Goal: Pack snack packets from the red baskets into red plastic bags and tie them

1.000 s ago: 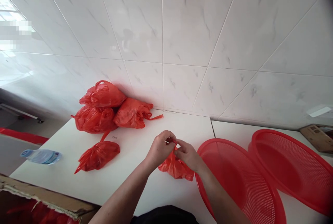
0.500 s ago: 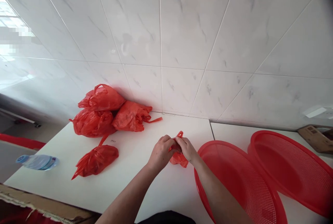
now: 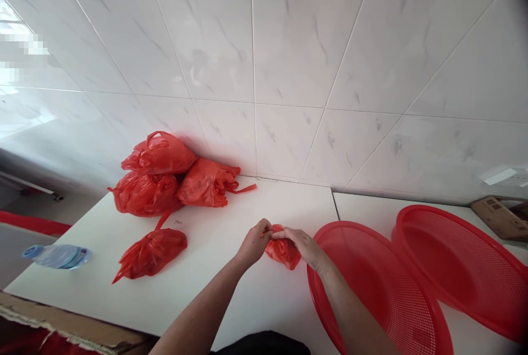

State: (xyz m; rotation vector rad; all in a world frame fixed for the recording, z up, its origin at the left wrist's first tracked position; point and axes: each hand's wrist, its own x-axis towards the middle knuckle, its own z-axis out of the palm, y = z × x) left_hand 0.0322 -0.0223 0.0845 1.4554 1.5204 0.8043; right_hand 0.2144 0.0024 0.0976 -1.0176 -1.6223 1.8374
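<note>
A small red plastic bag [image 3: 284, 252] lies on the white table [image 3: 214, 289] in front of me. My left hand [image 3: 254, 243] pinches its top from the left, fingers closed. From the right, my right hand [image 3: 303, 245] grips the same top, fingers pressed onto the plastic. Both hands meet just above the bag. To the left lies another tied red bag [image 3: 150, 253]. Three more filled red bags [image 3: 165, 176] are piled against the tiled wall.
Two large red mesh baskets [image 3: 371, 289] [image 3: 466, 267] sit on the table at the right, the nearer one touching my right forearm. A plastic water bottle [image 3: 55, 256] lies at the table's left edge. A torn cardboard box [image 3: 61, 330] is at the lower left.
The hands lowered the small bag onto the table and drew its top in tight; the loop that stuck up half a second ago is no longer visible.
</note>
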